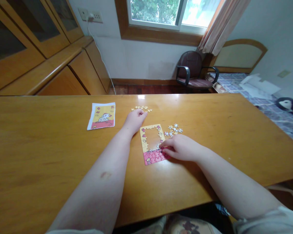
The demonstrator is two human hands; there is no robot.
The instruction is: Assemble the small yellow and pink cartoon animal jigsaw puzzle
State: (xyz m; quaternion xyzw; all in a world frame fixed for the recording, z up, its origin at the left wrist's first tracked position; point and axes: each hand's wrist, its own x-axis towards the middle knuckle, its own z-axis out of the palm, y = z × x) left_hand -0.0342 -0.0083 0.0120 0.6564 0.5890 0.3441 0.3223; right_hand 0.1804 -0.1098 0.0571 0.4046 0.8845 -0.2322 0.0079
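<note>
A small jigsaw puzzle (152, 143) lies on the wooden table (39, 156), its yellow border and pink bottom joined and its middle still bare wood. My right hand (179, 148) rests at the puzzle's lower right edge, fingers pressed together on a piece there. My left hand (135, 119) reaches farther back, fingers curled down beside a cluster of loose yellow pieces (141, 108); whether it grips one is hidden. Another heap of loose white and pink pieces (173, 129) lies right of the puzzle.
A printed reference picture (102, 115) of the puzzle lies to the left. Wooden cabinets (39, 48) stand behind the table at left. An office chair (194, 70) sits under the window, and a bed (263, 97) is at right.
</note>
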